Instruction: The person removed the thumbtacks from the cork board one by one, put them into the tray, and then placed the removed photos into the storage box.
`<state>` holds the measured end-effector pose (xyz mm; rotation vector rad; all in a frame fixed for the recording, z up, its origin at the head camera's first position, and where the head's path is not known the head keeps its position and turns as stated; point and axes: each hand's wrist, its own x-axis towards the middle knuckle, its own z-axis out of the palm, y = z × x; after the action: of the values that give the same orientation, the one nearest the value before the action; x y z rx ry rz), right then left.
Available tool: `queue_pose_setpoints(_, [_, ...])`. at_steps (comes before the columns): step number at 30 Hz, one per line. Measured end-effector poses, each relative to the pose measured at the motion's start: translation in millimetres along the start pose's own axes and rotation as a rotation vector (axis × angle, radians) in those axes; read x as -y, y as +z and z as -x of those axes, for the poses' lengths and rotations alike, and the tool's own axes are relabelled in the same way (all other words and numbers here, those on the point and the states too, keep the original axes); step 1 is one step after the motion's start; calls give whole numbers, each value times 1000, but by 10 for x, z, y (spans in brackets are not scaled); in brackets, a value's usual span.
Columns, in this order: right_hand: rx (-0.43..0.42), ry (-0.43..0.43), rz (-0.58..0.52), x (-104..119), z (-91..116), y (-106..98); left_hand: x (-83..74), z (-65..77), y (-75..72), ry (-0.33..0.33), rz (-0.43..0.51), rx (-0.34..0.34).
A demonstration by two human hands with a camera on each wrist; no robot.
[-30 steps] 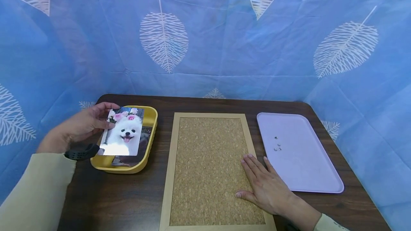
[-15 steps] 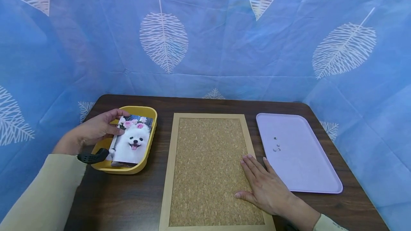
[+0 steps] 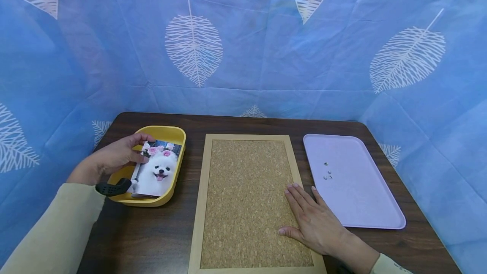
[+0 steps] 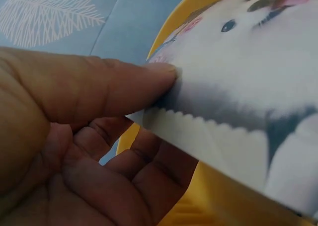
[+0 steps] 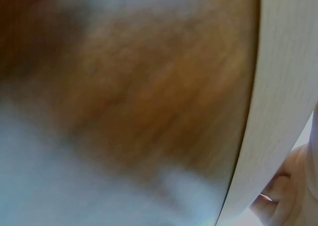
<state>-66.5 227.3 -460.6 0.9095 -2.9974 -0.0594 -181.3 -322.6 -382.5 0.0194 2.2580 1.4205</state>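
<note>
At the left, my left hand (image 3: 119,155) pinches the left edge of a photo of a white fluffy dog (image 3: 157,176) wearing pink flowers. In the left wrist view the thumb (image 4: 114,84) lies on top of the dog photo (image 4: 213,72) and the fingers curl below it. The photo is low inside a yellow tray (image 3: 180,162) and covers whatever lies beneath it. My right hand (image 3: 317,221) rests flat, fingers straight, over the right edge of a framed corkboard (image 3: 251,198). The board's pale wooden frame (image 5: 278,87) fills the right part of the right wrist view, which is blurred elsewhere.
A lilac tray (image 3: 365,189) with several tiny metallic pieces (image 3: 327,176) stands right of the corkboard. All sit on a dark wooden table (image 3: 114,236). A blue cloth with white leaf prints (image 3: 258,54) hangs behind and at both sides.
My left hand has lowered the dog photo into the yellow tray, moving slightly right and toward me. Darker pictures seen below it a second ago are now covered. My right hand stays put.
</note>
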Motion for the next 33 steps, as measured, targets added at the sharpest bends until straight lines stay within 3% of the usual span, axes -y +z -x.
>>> queue_pose_setpoints(15, [9,10,-14,9,11,-11,1,-33,29,-32,-12,1])
queue_pose_setpoints(33, [18,8,-9,8,9,-19,20,-93,51,-63,-105,-17])
